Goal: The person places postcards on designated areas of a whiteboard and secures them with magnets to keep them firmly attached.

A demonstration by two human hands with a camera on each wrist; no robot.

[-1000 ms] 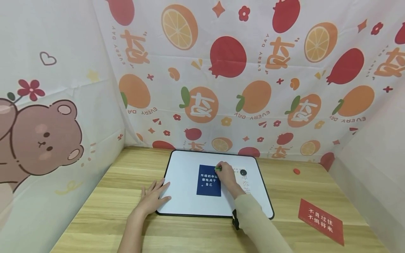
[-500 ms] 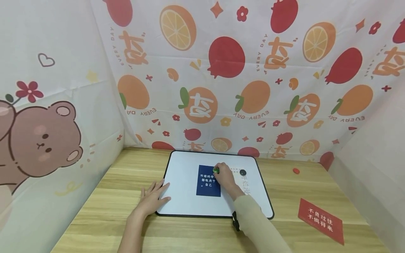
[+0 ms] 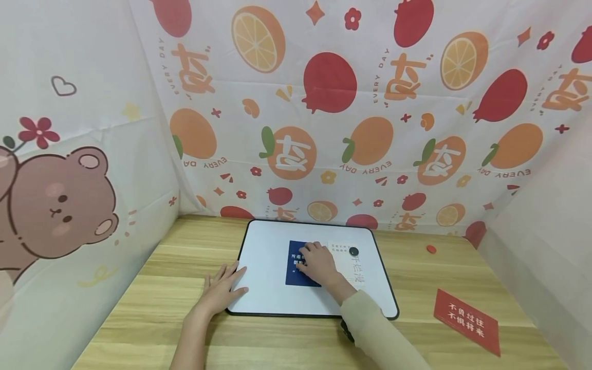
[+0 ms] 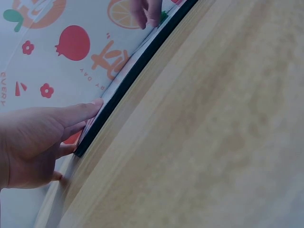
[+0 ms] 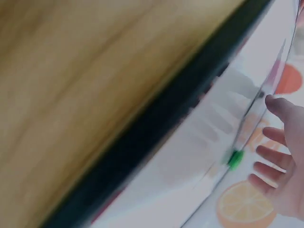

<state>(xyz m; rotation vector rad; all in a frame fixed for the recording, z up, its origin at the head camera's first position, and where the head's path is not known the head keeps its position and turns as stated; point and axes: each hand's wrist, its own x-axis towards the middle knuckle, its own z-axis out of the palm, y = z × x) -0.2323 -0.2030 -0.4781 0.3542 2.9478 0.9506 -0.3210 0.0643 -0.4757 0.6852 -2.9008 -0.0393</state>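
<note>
A white board (image 3: 263, 288) with a black rim lies on the table. My left hand (image 3: 222, 290) rests on its left edge, fingers spread, some on the rim and some past it. On the board is a dark blue card (image 3: 296, 277) with white characters. My right hand (image 3: 320, 264) is over that card's upper right part, its fingers apart and holding nothing. A green magnet (image 5: 235, 160) sits on the board near those fingers in the right wrist view; in the head view the hand hides it. Beside the hand, a black round magnet (image 3: 353, 251) sits on a white card (image 3: 344, 264).
On the wooden table (image 3: 152, 318), right of the board, lie a red round magnet (image 3: 431, 249) and a red card (image 3: 467, 321) with white characters. Printed cloth (image 3: 328, 82) hangs behind the table and at its sides.
My right hand has let go of the green magnet at the blue card's upper right and shifted left, its fingers spread apart. The left hand stays at the board's left edge.
</note>
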